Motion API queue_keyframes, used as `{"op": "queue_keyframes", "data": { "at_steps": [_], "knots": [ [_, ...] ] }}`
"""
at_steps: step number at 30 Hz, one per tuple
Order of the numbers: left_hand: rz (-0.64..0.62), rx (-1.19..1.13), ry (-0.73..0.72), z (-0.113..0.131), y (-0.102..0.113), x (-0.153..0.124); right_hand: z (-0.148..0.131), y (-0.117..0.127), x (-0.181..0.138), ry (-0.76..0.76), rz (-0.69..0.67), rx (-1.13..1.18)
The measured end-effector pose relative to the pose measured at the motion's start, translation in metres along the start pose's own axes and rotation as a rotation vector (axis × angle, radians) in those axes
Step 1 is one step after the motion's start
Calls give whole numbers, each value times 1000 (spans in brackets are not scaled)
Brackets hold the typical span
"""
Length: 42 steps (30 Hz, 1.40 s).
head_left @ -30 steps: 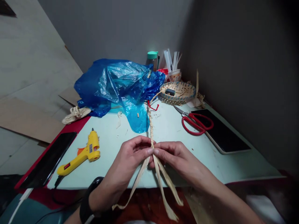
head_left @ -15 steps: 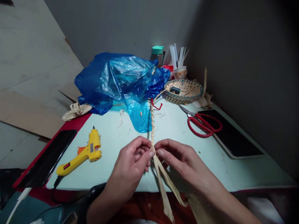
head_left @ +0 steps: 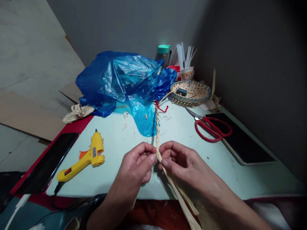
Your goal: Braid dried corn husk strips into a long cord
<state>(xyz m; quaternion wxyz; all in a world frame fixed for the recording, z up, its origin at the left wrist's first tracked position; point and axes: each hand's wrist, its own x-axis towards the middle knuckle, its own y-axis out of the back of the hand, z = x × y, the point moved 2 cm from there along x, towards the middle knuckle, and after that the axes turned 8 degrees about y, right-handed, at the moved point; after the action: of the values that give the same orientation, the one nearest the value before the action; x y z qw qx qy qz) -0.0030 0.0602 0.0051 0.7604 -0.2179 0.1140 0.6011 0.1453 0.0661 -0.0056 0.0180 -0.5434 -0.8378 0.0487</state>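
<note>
A pale braided cord (head_left: pixel 157 127) of dried plant fibre runs down the middle of the table, with a red tie (head_left: pixel 163 109) near its far end. Its loose strips (head_left: pixel 178 195) hang over the near edge toward the lower right. My left hand (head_left: pixel 139 166) is closed, thumb and forefinger pinching the braid where the strips part. Just to the right, my right hand (head_left: pixel 181 158) pinches the strips between thumb and fingers. The fingertips of both hands nearly meet at the braid's lower end.
A yellow glue gun (head_left: pixel 83 159) and a black phone (head_left: pixel 51 163) lie left. Red-handled scissors (head_left: pixel 213 129) rest partly on a dark tablet (head_left: pixel 242 143) at right. Behind are a blue plastic bag (head_left: pixel 120 80), a woven basket (head_left: pixel 190 102) holding a thread spool, and a cup of white sticks (head_left: pixel 187 75).
The loose strips have swung to the right and lie closer together. My right hand has shifted its pinch onto them, while my left hand stays at the braid. The view has shifted slightly.
</note>
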Motion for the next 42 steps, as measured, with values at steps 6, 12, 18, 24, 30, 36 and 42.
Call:
{"op": "queue_keyframes", "data": {
  "at_steps": [6,12,18,24,30,36,42],
  "knots": [
    [114,101,-32,1,1,3,-1,-8,-2,-1,97,-161],
    [106,192,-88,-1,3,4,-6,-9,-5,119,128,-464],
    [193,308,-136,-4,0,5,-5,-7,-7,296,217,-715],
    [238,406,-150,-3,-5,5,-1,-15,-17,343,307,-845],
    [261,465,-189,-2,-7,3,-7,-17,-25,394,309,-1009],
    [253,474,-193,-1,-7,3,-13,-14,-19,284,230,-887],
    [144,319,-189,-10,1,0,1,-31,-26,407,299,-1004]
  ]
}}
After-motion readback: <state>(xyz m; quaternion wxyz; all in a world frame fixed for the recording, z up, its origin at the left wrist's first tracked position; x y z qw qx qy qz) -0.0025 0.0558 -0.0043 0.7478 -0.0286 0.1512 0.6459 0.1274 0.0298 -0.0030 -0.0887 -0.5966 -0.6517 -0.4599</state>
